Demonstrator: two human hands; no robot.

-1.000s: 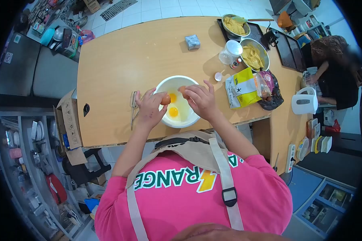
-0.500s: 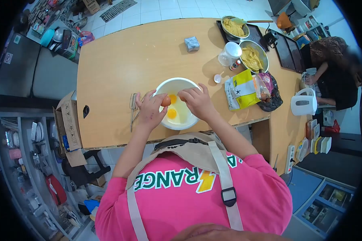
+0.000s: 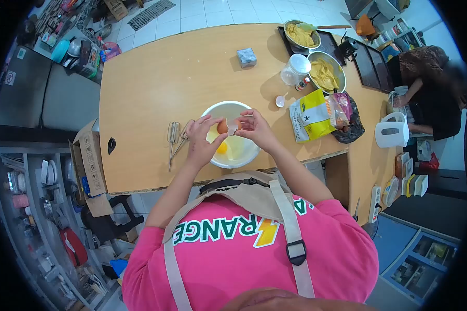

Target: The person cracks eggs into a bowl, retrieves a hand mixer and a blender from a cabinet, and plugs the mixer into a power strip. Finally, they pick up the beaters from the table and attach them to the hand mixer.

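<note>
A white bowl (image 3: pixel 241 156) stands near the front edge of the wooden table (image 3: pixel 155 78), with an egg yolk (image 3: pixel 222 148) showing in it. Above the bowl, my left hand (image 3: pixel 201 140) and my right hand (image 3: pixel 257 129) meet over a brown eggshell (image 3: pixel 228 126). Each hand pinches one half of the shell, and the two halves touch between my fingertips. A metal whisk attachment (image 3: pixel 173 136) lies on the table just left of my left hand.
Right of the bowl lie a yellow flour bag (image 3: pixel 312 115), a dark plastic bag (image 3: pixel 347 116) and a small white scoop (image 3: pixel 280 100). Farther back stand a clear jar (image 3: pixel 296 68) and two metal bowls of batter (image 3: pixel 327 70). Another person (image 3: pixel 425 88) works at the far right.
My hands have come together over the bowl; the two eggshell halves, held apart before, now meet between my fingers.
</note>
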